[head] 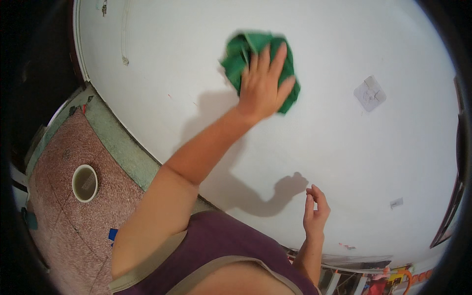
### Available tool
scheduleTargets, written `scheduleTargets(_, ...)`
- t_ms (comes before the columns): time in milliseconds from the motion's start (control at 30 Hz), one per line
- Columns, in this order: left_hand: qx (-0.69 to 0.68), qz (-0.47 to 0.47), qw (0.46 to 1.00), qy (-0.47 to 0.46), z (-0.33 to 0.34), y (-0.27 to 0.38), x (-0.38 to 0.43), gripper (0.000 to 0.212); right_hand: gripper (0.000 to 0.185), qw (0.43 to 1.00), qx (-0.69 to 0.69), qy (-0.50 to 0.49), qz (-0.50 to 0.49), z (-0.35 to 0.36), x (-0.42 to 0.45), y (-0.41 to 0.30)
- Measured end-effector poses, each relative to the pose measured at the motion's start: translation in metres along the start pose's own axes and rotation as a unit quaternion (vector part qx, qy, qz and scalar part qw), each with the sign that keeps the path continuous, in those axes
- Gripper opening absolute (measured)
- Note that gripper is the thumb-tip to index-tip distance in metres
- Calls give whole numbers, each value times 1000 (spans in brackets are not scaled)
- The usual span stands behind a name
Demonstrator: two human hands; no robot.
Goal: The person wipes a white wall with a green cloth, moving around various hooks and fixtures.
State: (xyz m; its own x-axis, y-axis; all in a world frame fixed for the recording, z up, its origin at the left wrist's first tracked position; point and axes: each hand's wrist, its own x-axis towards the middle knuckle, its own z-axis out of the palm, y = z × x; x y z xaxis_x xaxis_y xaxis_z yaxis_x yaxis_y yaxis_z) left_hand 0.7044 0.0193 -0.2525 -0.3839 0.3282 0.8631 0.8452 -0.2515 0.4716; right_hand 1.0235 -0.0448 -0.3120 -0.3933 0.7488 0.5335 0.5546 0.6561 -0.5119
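My left hand (pixel 260 86) lies flat over a crumpled green cloth (pixel 232 55), pressing it against a white wall (pixel 324 140). The fingers are spread on the fabric, and both hand and cloth look slightly blurred. Lower on the right, my right hand (pixel 317 212) is raised near the wall with its fingers loosely bent. Nothing shows between its thumb and fingers. Shadows of both arms fall across the wall. A clear square adhesive pad (pixel 370 94) sticks to the wall, right of the cloth.
A round bucket (pixel 84 183) of murky liquid stands on the reddish speckled floor (pixel 110 162) at left. A greenish border strip (pixel 118 140) runs along the wall's foot. A small patch (pixel 396 202) clings to the wall; a dark frame (pixel 448 214) edges the right. Assorted objects crowd the lower right.
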Motion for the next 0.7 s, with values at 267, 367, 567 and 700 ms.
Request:
scheduleTargets(267,33,81,983,-160,39,-31,-157,70,25,999,-12,21,42,-17,-14,25)
scheduleTargets(367,7,42,995,-87,19,-22,-89,73,25,999,-17,8,41,-23,-10,29)
scheduleTargets(567,10,-38,986,159,-13,-44,63,66,25,1000,-3,15,3,-20,-2,35)
scheduleTargets(700,-14,-2,994,110,21,-35,-71,62,26,996,-26,61,-60,-26,-2,24)
